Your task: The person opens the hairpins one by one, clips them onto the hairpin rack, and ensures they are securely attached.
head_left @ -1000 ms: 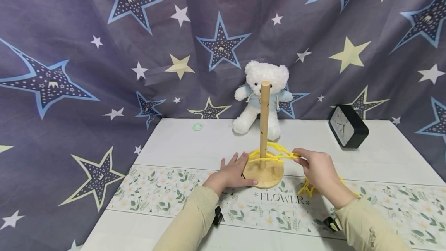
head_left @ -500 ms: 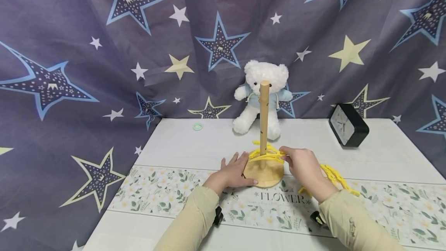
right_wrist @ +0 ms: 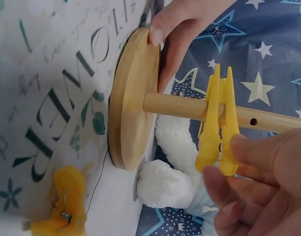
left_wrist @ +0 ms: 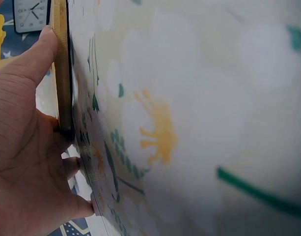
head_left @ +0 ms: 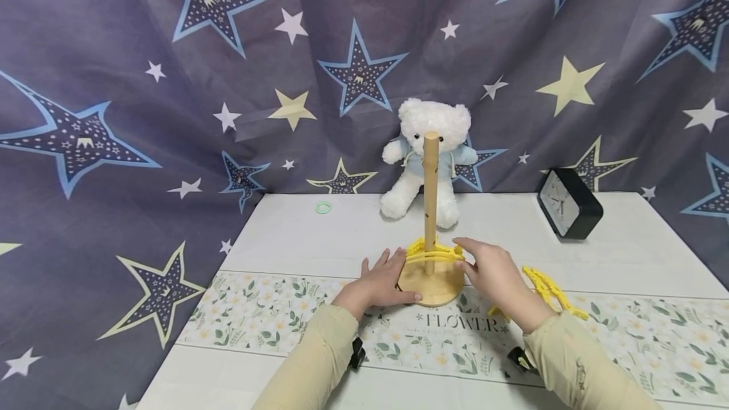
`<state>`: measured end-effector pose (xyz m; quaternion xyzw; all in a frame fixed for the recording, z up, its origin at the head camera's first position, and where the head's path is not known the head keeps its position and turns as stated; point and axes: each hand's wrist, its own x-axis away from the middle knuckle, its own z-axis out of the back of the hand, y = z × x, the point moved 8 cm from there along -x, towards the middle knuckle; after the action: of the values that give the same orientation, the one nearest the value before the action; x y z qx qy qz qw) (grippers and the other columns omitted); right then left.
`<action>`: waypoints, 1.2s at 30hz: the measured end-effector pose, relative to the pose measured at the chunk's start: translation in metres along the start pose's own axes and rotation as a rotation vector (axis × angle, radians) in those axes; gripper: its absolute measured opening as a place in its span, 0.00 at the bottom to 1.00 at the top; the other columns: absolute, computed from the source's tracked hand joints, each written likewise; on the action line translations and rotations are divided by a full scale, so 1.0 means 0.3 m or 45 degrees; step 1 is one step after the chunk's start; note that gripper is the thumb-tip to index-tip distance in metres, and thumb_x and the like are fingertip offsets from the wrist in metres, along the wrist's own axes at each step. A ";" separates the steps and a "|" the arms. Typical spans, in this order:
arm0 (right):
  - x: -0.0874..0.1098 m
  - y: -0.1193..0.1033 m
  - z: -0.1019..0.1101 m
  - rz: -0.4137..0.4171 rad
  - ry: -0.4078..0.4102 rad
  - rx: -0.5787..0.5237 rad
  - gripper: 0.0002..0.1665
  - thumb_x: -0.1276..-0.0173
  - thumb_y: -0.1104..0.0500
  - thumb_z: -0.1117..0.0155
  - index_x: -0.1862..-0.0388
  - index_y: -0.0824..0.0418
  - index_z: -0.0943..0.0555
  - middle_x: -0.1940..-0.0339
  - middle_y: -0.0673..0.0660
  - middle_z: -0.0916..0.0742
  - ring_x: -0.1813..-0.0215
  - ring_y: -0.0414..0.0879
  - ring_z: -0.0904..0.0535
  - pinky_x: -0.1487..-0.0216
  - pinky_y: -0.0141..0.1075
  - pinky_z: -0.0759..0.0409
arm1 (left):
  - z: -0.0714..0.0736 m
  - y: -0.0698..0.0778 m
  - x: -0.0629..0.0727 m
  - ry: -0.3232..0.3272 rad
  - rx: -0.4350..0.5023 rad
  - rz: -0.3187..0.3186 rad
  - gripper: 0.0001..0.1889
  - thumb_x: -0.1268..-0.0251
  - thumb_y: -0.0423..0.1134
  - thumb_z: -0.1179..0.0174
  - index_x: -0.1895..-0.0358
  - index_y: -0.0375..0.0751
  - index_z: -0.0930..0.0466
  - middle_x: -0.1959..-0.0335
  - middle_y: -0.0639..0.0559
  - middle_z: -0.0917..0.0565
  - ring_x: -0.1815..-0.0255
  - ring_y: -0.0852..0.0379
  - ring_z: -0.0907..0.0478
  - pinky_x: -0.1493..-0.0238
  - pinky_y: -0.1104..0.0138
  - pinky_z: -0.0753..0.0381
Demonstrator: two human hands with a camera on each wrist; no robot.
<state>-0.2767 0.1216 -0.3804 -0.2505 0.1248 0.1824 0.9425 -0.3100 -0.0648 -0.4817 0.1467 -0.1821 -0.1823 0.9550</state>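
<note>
A wooden pole stand (head_left: 430,201) with a round base (right_wrist: 128,103) stands upright on the table. My left hand (head_left: 377,283) rests at the base's left edge, fingers stretched out and thumb lying on the wood; in the left wrist view its thumb (left_wrist: 44,44) touches the base. My right hand (head_left: 494,274) holds the end of a long yellow plastic clip (right_wrist: 214,128) between thumb and fingers, low at the pole. The clip's two prongs cross the pole a little above the base. Another yellow clip (head_left: 547,286) lies right of the right hand; a metal spring shows in the right wrist view.
Behind the pole a white teddy bear (head_left: 398,198) in blue sits against the star-printed curtain (head_left: 319,68). A black clock (head_left: 572,204) stands at the back right. A small green ring (head_left: 323,207) lies at the back left. A flower-printed strip (head_left: 256,309) crosses the table.
My right hand has moved left towards the pole, and the held yellow clip has gone left and slightly down with it. The left hand stays at the base.
</note>
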 end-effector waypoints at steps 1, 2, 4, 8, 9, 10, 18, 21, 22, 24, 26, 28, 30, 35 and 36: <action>0.004 0.006 0.002 -0.028 -0.014 -0.018 0.28 0.37 0.63 0.30 0.38 0.66 0.23 0.65 0.59 0.14 0.79 0.41 0.26 0.73 0.40 0.24 | 0.000 0.000 0.000 0.000 -0.001 -0.001 0.55 0.41 0.71 0.45 0.20 0.47 0.60 0.20 0.54 0.56 0.21 0.49 0.64 0.28 0.40 0.66; 0.010 0.012 0.005 -0.049 -0.022 -0.034 0.29 0.37 0.62 0.30 0.36 0.66 0.24 0.67 0.58 0.15 0.80 0.40 0.28 0.74 0.38 0.27 | 0.000 0.000 0.000 -0.001 0.000 -0.003 0.55 0.41 0.72 0.45 0.20 0.47 0.61 0.20 0.54 0.56 0.21 0.49 0.64 0.28 0.40 0.67; 0.021 0.024 0.015 -0.075 -0.027 -0.044 0.31 0.37 0.61 0.30 0.35 0.66 0.26 0.70 0.55 0.16 0.80 0.38 0.30 0.75 0.37 0.29 | -0.003 -0.003 -0.002 -0.005 -0.004 -0.003 0.55 0.41 0.72 0.45 0.20 0.47 0.61 0.20 0.54 0.57 0.21 0.50 0.64 0.28 0.40 0.67; 0.051 0.049 0.037 -0.074 -0.028 -0.038 0.29 0.36 0.58 0.31 0.37 0.66 0.24 0.68 0.55 0.15 0.77 0.39 0.28 0.73 0.38 0.28 | -0.008 -0.007 -0.007 -0.004 0.002 0.002 0.55 0.42 0.72 0.45 0.20 0.47 0.61 0.20 0.54 0.56 0.21 0.50 0.64 0.28 0.40 0.67; 0.059 0.058 0.041 -0.074 -0.033 -0.033 0.27 0.35 0.58 0.31 0.38 0.66 0.23 0.68 0.55 0.15 0.76 0.39 0.28 0.73 0.39 0.29 | -0.010 -0.009 -0.009 -0.006 0.000 0.004 0.55 0.42 0.72 0.45 0.20 0.48 0.61 0.20 0.55 0.57 0.21 0.50 0.64 0.28 0.40 0.67; 0.068 0.067 0.044 -0.076 -0.040 -0.030 0.26 0.35 0.58 0.31 0.39 0.65 0.22 0.68 0.54 0.15 0.76 0.39 0.28 0.72 0.39 0.29 | -0.013 -0.011 -0.010 -0.011 -0.004 0.008 0.55 0.41 0.72 0.45 0.20 0.48 0.62 0.20 0.55 0.57 0.21 0.50 0.65 0.28 0.41 0.68; 0.131 0.147 0.061 -0.133 -0.093 -0.056 0.23 0.33 0.57 0.33 0.41 0.64 0.20 0.73 0.51 0.17 0.77 0.40 0.30 0.76 0.37 0.32 | -0.013 -0.011 -0.006 -0.019 0.011 0.010 0.55 0.41 0.71 0.45 0.20 0.49 0.63 0.20 0.55 0.58 0.21 0.51 0.66 0.28 0.41 0.70; 0.151 0.174 0.069 -0.140 -0.088 -0.052 0.22 0.34 0.57 0.32 0.43 0.64 0.19 0.71 0.52 0.15 0.76 0.40 0.28 0.77 0.37 0.32 | -0.008 -0.007 -0.005 -0.004 0.018 -0.004 0.55 0.41 0.72 0.45 0.20 0.48 0.62 0.20 0.55 0.57 0.21 0.50 0.65 0.28 0.41 0.69; 0.157 0.183 0.072 -0.141 -0.086 -0.050 0.22 0.35 0.58 0.32 0.44 0.64 0.18 0.71 0.52 0.15 0.76 0.40 0.28 0.77 0.37 0.32 | -0.007 -0.007 -0.004 -0.004 0.013 -0.004 0.55 0.41 0.72 0.45 0.20 0.48 0.62 0.20 0.55 0.57 0.21 0.50 0.65 0.28 0.41 0.69; 0.170 0.199 0.078 -0.147 -0.087 -0.043 0.21 0.35 0.58 0.32 0.44 0.65 0.18 0.72 0.51 0.15 0.76 0.40 0.28 0.77 0.37 0.32 | -0.008 -0.008 -0.005 -0.003 0.005 -0.003 0.55 0.41 0.72 0.46 0.20 0.48 0.62 0.20 0.55 0.57 0.21 0.50 0.65 0.28 0.41 0.69; 0.180 0.214 0.085 -0.139 -0.091 -0.034 0.21 0.35 0.57 0.32 0.44 0.65 0.18 0.73 0.51 0.16 0.76 0.40 0.28 0.76 0.38 0.31 | -0.011 -0.010 -0.008 -0.002 -0.001 0.001 0.55 0.41 0.72 0.46 0.20 0.49 0.62 0.20 0.55 0.58 0.21 0.51 0.66 0.28 0.41 0.69; 0.191 0.231 0.093 -0.146 -0.097 -0.026 0.22 0.34 0.57 0.32 0.44 0.65 0.19 0.72 0.51 0.15 0.76 0.40 0.27 0.75 0.38 0.31 | -0.018 -0.016 -0.014 -0.006 -0.004 0.006 0.55 0.41 0.72 0.46 0.20 0.49 0.63 0.20 0.56 0.59 0.21 0.51 0.67 0.28 0.41 0.70; 0.203 0.250 0.098 -0.167 -0.112 -0.027 0.22 0.33 0.56 0.33 0.43 0.65 0.19 0.71 0.52 0.15 0.76 0.40 0.27 0.75 0.39 0.30 | -0.027 -0.023 -0.023 -0.014 -0.009 0.011 0.55 0.41 0.73 0.46 0.20 0.50 0.65 0.20 0.56 0.60 0.21 0.52 0.68 0.29 0.41 0.71; 0.231 0.299 0.111 -0.234 -0.142 -0.024 0.23 0.31 0.54 0.35 0.42 0.65 0.20 0.72 0.52 0.15 0.76 0.41 0.27 0.76 0.38 0.31 | -0.040 -0.034 -0.040 -0.009 -0.007 0.012 0.57 0.43 0.73 0.46 0.20 0.50 0.66 0.20 0.57 0.60 0.21 0.52 0.68 0.29 0.40 0.72; 0.237 0.308 0.115 -0.242 -0.143 -0.015 0.23 0.31 0.53 0.35 0.42 0.65 0.19 0.72 0.51 0.15 0.75 0.41 0.26 0.75 0.39 0.31 | -0.040 -0.034 -0.040 -0.005 -0.004 0.011 0.57 0.43 0.73 0.45 0.20 0.50 0.66 0.20 0.56 0.60 0.21 0.52 0.68 0.29 0.40 0.72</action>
<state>-0.2452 0.2342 -0.4139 -0.2563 0.0462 0.1068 0.9596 -0.3185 -0.0664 -0.4993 0.1440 -0.1842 -0.1789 0.9557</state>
